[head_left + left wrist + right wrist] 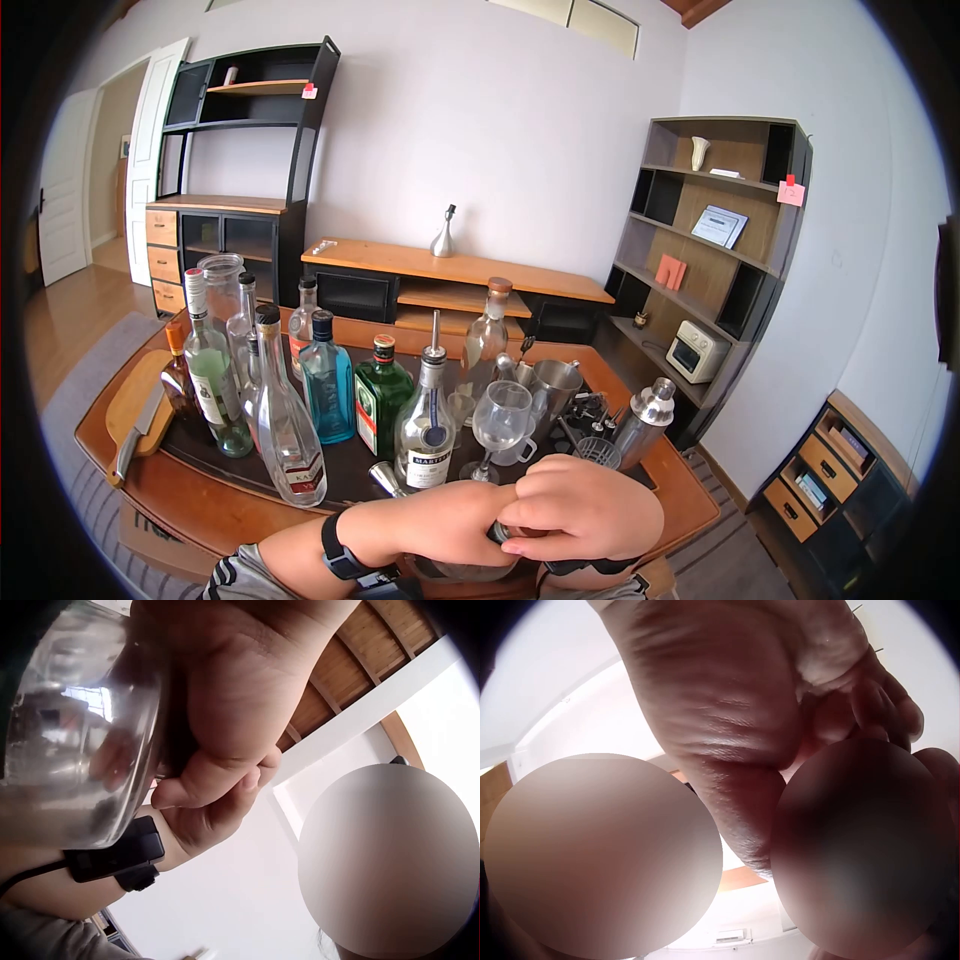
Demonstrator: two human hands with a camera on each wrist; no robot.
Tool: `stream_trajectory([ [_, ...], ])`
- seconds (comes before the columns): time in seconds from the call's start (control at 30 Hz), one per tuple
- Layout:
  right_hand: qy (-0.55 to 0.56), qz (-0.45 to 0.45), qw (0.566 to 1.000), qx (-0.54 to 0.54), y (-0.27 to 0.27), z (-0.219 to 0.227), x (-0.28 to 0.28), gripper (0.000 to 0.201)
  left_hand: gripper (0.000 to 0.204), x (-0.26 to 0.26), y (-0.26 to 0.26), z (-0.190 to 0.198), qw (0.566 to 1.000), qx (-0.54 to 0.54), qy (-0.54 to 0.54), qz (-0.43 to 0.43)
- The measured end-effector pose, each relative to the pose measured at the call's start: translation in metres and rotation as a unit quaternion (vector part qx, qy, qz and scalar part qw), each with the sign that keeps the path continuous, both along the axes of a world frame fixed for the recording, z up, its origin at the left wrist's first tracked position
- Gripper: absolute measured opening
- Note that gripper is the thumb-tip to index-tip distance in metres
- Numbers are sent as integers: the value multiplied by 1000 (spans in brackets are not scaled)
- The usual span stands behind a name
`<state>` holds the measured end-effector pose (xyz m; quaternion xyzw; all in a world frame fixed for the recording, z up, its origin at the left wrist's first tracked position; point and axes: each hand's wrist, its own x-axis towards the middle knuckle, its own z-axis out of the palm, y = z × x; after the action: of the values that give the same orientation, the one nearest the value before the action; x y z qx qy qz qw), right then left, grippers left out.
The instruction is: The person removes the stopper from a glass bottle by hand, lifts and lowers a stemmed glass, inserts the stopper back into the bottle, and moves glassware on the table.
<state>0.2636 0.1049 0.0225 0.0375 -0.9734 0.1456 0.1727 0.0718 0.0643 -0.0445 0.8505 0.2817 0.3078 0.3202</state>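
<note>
two hands close together on a clear glass vessel at the near edge of a wooden table, before a crowd of bottles.
the left hand has its fingers clamped about the top of the vessel, while the right hand bends over the same spot, fingers curled and bunched on it; exactly what each fingertip meets is hidden. the vessel sits low, mostly behind the hands. just beyond stand a clear bottle with a metal pourer and a stemmed glass, with a metal jigger near the left hand. a green bottle and a blue bottle stand farther left, a metal shaker to the right, and a knife lies on a cutting board.
</note>
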Motion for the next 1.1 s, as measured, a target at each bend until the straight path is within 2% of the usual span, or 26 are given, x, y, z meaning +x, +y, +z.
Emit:
stream_trajectory([
  [0.1,14,13,1000,-7,1,-2,-2,17,37,-7,5,1,998,-33,-2,-44],
  [0.2,20,-22,1000,-9,5,-7,-5,18,37,-9,7,3,999,-28,-13,-8],
  [0.27,74,-57,996,-5,6,-11,-8,20,37,-7,6,7,994,-71,-25,78],
  [0.3,127,-74,989,11,7,-18,-12,16,35,-5,6,2,992,-53,-49,104],
  [0.33,127,-75,989,11,2,-17,-17,16,35,-5,6,1,992,-53,-49,103],
  [0.4,98,-221,967,82,-11,-13,-27,16,29,-6,7,-1,988,-36,1,149],
  [0.43,174,-243,948,110,-16,-18,-38,21,24,-5,11,-12,986,-8,-88,138],
  [0.47,172,-244,948,110,-15,-20,-45,21,24,-6,12,-14,986,-8,-90,137],
  [0.53,217,-237,941,106,-6,-23,-57,22,22,-7,10,-9,983,-1,-111,149],
  [0.57,251,-196,944,83,4,-26,-62,25,22,-9,10,0,984,-37,-117,132],
  [0.6,253,-197,944,80,14,-27,-64,25,22,-9,11,-1,984,-39,-114,133],
  [0.67,256,-78,961,68,28,-26,-65,25,21,-9,15,-3,982,-35,-106,152],
  [0.7,250,-59,964,69,31,-24,-62,24,21,-7,15,-2,982,-37,-111,149],
  [0.73,250,-60,964,68,31,-23,-59,24,21,-8,17,-4,982,-39,-111,148],
  [0.8,227,-27,972,44,29,-20,-53,22,23,-12,24,-11,992,-75,-38,91],
  [0.9,253,-4,965,63,25,-17,-45,19,27,-11,21,-21,992,-78,-56,83],
  [0.93,302,-36,950,73,27,-13,-26,17,27,-8,9,0,994,-80,-53,60],
  [0.97,510,-92,852,73,31,-22,-11,17,26,-11,12,-2,990,-112,-65,48],
  [1.0,606,-54,794,-20,38,-25,16,17,25,-14,15,-5,986,-143,-80,35],
  [1.03,658,-18,752,-39,48,-26,47,16,22,-15,15,-3,984,-151,-91,33],
  [1.1,671,-64,738,-24,38,-22,94,21,21,-14,16,-3,982,-157,-93,39],
])
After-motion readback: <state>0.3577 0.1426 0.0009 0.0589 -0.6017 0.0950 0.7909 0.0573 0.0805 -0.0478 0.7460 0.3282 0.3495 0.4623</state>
